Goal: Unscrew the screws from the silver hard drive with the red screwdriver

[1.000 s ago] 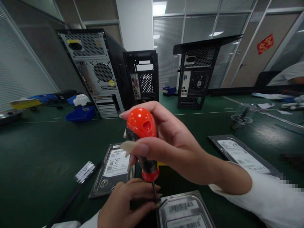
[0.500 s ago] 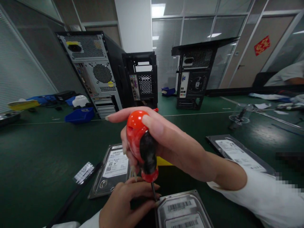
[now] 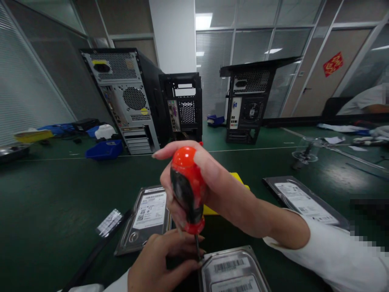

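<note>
My right hand is wrapped round the red and black handle of a screwdriver, thumb near its top and index finger stretched out. The shaft points down, its tip at the corner of a metal hard drive with barcode labels, cut off by the bottom edge. My left hand is closed beside that corner, thumb and fingertips around the screwdriver's tip. Whatever they pinch there is too small to make out. Behind my left hand lies a second hard drive with a white label.
Another hard drive lies to the right. A yellow object is partly hidden behind my right hand. Computer cases stand at the back, with a blue bin in front. A black strap lies at left; a person's sleeve shows far right.
The screwdriver handle has turned, its black grip now facing left, and my right hand has shifted slightly right. The view has tilted up a little. My left hand stays at the drive's corner.
</note>
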Motion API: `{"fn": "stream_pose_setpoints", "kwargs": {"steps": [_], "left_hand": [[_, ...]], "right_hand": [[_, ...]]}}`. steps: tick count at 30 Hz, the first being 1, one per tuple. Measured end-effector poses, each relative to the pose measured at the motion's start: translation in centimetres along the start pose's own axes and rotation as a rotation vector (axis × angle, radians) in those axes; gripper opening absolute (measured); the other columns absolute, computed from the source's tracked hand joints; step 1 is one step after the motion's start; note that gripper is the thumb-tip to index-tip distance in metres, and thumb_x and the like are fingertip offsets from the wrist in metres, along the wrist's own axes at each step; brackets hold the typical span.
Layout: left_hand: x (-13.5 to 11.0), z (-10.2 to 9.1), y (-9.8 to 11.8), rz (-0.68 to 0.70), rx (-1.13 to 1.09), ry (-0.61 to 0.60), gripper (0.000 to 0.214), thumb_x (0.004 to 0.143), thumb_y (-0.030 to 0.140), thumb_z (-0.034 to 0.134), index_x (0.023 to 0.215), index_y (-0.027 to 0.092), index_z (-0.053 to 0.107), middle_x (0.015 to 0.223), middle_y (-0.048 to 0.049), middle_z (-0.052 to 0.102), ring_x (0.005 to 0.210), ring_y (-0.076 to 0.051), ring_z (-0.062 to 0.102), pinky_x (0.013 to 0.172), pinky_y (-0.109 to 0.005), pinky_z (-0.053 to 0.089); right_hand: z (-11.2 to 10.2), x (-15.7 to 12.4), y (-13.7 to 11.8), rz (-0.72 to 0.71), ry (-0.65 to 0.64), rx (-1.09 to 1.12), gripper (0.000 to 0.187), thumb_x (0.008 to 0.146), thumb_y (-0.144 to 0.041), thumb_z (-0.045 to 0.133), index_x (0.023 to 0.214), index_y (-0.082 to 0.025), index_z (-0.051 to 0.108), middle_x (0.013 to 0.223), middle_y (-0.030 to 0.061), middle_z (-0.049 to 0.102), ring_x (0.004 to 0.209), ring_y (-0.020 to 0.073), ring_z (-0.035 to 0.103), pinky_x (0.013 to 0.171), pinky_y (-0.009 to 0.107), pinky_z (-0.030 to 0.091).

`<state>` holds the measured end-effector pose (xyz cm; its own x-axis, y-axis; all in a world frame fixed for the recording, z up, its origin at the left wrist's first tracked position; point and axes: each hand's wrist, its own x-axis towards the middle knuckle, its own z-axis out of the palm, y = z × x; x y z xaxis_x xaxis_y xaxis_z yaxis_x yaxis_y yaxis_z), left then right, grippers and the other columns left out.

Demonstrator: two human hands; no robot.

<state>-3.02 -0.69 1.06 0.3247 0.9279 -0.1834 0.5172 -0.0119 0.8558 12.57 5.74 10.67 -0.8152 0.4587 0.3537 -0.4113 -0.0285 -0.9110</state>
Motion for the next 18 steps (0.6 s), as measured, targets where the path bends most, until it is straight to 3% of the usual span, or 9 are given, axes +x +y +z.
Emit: {"fn": "stream_pose_setpoints", "kwargs": {"steps": [2,6,9,12,16,18], "left_hand": [[0.00,0.03,0.11,-0.002,-0.025,0.003,0.035,0.079,0.023,0.060,0.114,0.019,0.060,0.103,-0.0042,0.069,0.095,-0.017,0.065,0.090,-0.029,0.049],[-0.10,0.11,0.05,-0.021,0.008,0.013,0.035,0.079,0.025,0.060,0.114,0.022,0.060,0.103,-0.0029,0.069,0.096,-0.018,0.065,0.092,-0.031,0.047],[-0.20,0.17,-0.15,-0.047,0.049,0.026,0.034,0.078,0.028,0.061,0.113,0.023,0.060,0.103,-0.0021,0.069,0.098,-0.019,0.064,0.096,-0.034,0.045],[-0.24,0.21,-0.27,-0.045,0.059,0.034,0.035,0.079,0.030,0.061,0.113,0.024,0.060,0.103,-0.0021,0.069,0.099,-0.020,0.063,0.096,-0.036,0.045],[-0.18,0.18,0.00,-0.033,0.055,0.016,0.035,0.078,0.029,0.061,0.113,0.023,0.060,0.104,-0.0019,0.069,0.099,-0.019,0.063,0.095,-0.035,0.045],[-0.12,0.13,0.27,-0.037,0.038,0.018,0.034,0.078,0.026,0.061,0.112,0.022,0.060,0.103,-0.0023,0.069,0.098,-0.018,0.064,0.095,-0.033,0.045]], "right_hand": [[0.06,0.10,-0.21,0.018,-0.023,-0.003,0.035,0.089,-0.046,0.040,0.118,-0.028,0.046,0.079,-0.0001,0.048,0.065,0.0098,0.049,0.061,0.022,0.044],[-0.03,0.30,-0.28,-0.018,-0.024,-0.016,0.028,0.087,-0.032,0.050,0.113,-0.023,0.048,0.089,0.0012,0.050,0.074,0.0080,0.053,0.063,0.018,0.044],[-0.29,0.32,-0.02,-0.050,-0.053,0.055,0.033,0.080,-0.025,0.061,0.106,-0.025,0.041,0.094,-0.0003,0.052,0.069,0.0052,0.055,0.064,0.019,0.046],[-0.41,0.28,0.20,-0.055,-0.084,0.074,0.040,0.077,-0.020,0.065,0.103,-0.029,0.035,0.086,-0.0037,0.052,0.063,0.0047,0.054,0.061,0.018,0.045],[-0.16,0.46,0.28,-0.081,0.010,-0.013,0.027,0.085,-0.034,0.050,0.110,-0.029,0.042,0.080,-0.0024,0.046,0.059,0.0061,0.046,0.059,0.021,0.042],[-0.10,0.66,0.30,-0.096,-0.007,0.004,0.031,0.088,-0.043,0.042,0.115,-0.027,0.045,0.081,-0.0006,0.045,0.060,0.0074,0.046,0.060,0.024,0.041]]}}
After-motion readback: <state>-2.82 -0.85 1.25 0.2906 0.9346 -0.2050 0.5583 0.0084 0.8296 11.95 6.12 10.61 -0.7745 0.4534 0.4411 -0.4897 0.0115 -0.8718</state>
